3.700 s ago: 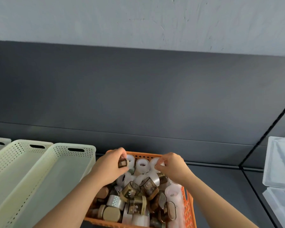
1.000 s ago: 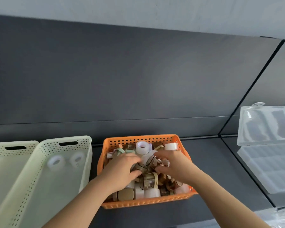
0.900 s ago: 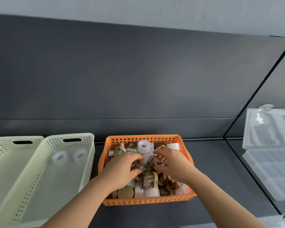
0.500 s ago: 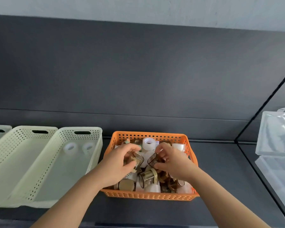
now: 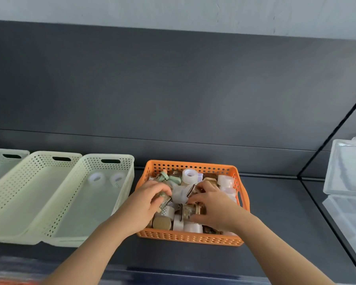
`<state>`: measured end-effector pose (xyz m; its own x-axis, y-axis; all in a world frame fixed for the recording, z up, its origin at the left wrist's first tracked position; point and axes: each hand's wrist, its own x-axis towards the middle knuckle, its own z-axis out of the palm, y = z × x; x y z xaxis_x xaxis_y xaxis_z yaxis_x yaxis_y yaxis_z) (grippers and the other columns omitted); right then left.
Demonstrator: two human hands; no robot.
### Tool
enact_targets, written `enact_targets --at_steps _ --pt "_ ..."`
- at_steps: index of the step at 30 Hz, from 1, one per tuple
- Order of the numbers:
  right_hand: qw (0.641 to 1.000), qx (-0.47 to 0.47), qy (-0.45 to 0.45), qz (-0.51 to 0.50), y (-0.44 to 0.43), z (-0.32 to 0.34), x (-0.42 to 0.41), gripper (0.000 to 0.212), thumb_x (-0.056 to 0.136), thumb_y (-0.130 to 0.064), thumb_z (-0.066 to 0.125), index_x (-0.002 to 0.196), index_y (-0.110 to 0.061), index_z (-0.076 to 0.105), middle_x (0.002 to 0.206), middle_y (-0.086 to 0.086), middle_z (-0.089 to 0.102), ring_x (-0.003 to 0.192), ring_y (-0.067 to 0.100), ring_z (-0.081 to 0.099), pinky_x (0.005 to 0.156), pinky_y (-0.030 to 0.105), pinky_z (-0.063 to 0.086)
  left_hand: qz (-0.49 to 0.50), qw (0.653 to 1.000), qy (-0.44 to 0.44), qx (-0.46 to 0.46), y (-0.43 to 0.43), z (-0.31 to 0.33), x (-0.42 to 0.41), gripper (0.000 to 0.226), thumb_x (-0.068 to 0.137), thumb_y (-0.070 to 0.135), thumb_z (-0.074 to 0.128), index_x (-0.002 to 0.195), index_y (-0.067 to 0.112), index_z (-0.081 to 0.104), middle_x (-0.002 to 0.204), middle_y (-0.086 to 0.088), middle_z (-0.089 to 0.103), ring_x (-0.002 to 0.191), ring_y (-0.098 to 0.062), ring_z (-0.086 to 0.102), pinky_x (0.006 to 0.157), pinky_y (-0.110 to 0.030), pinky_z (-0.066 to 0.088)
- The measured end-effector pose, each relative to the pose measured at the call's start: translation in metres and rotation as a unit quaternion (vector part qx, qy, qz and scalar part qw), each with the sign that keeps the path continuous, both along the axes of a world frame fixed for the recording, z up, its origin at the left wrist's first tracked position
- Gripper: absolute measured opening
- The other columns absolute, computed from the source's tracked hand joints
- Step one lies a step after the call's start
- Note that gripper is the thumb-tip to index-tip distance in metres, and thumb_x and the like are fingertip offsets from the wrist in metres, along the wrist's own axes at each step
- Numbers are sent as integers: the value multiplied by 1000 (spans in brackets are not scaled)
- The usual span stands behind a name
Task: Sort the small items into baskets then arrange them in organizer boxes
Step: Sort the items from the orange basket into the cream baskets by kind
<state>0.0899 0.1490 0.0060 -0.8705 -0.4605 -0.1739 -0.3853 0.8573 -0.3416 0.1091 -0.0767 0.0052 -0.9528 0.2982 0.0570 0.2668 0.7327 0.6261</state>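
An orange perforated basket (image 5: 193, 238) sits at the centre of the dark shelf, full of several small tape rolls, some white, some brown-patterned. Both my hands are inside it. My left hand (image 5: 146, 204) grips a brown-patterned roll (image 5: 164, 197) on the left side of the pile. My right hand (image 5: 212, 204) pinches another brown-edged roll (image 5: 192, 190) near the middle. A white roll (image 5: 189, 176) lies at the far end of the basket. To the left, a pale green basket (image 5: 123, 167) holds two white rolls (image 5: 96, 178) at its far end.
Two more pale green baskets (image 5: 39, 161) stand further left, side by side. A clear plastic organizer box (image 5: 345, 173) lies open at the right edge, its lid leaning back. A dark wall panel rises behind the shelf.
Two white rolls have appeared in the nearest green basket since the oldest frame. Over the last second both hands stayed in the orange basket, each closing on a brown roll.
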Motion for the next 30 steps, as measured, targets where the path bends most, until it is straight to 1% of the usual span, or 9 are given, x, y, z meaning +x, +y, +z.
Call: enact_targets --at_steps 7,10,14,16,19,22,25,27,30 --pt "999 35 -15 19 -6 -1 0 58 84 -47 66 137 -32 48 142 -2 21 135 18 19 108 36 38 52 997 -24 45 -5 -8 3 33 95 23 57 123 37 45 125 20 50 117 7 44 92 -6 31" --pt "1000 -15 -21 4 -11 -2 0 56 83 -47 67 135 -33 50 139 -3 26 133 18 22 109 35 36 77 995 -28 64 -11 -11 5 37 94 25 59 127 35 44 124 21 50 114 8 45 87 -3 31" --pt "996 -87 -26 -18 -33 8 -4 58 81 -50 69 134 -36 50 143 -5 26 132 17 29 107 32 36 124 985 -24 114 -31 -9 8 41 90 29 65 124 41 45 118 24 55 110 11 49 92 -12 41" --pt "994 -101 -28 -17 -51 16 -7 59 82 -51 67 136 -36 48 148 -4 24 134 17 30 107 31 36 159 977 -8 143 -46 -5 10 38 88 28 68 121 36 52 111 22 60 105 9 55 92 -16 47" --pt "992 -125 -6 -12 -88 26 -14 59 83 -51 66 136 -36 46 142 -7 29 132 15 31 103 26 34 208 964 18 165 -82 5 13 33 85 27 71 116 30 59 104 19 64 98 8 59 85 -9 47" --pt "989 -147 11 12 -138 30 -24 60 82 -52 66 136 -34 47 137 -6 32 130 14 31 103 25 33 248 955 42 157 -132 12 14 33 85 26 71 115 31 59 104 20 63 98 5 60 86 -13 49" --pt "983 -179 9 44 -204 28 -38 59 81 -47 70 135 -31 51 133 -8 31 127 12 33 105 20 30 293 943 59 146 -195 16 12 33 84 27 72 114 33 59 103 21 63 97 5 59 80 -10 45" --pt "979 -196 0 56 -251 23 -48 55 80 -42 73 131 -29 55 128 -9 31 125 11 38 106 17 29 315 936 65 144 -242 15 5 32 83 23 73 113 28 62 102 17 65 96 2 60 84 -16 47" --pt "980 -189 -13 63 -319 15 -64 53 79 -40 75 128 -28 57 133 -6 30 125 11 40 108 24 34 322 936 57 132 -306 6 -14 32 80 16 76 110 20 68 99 10 68 94 -7 64 91 -27 49"
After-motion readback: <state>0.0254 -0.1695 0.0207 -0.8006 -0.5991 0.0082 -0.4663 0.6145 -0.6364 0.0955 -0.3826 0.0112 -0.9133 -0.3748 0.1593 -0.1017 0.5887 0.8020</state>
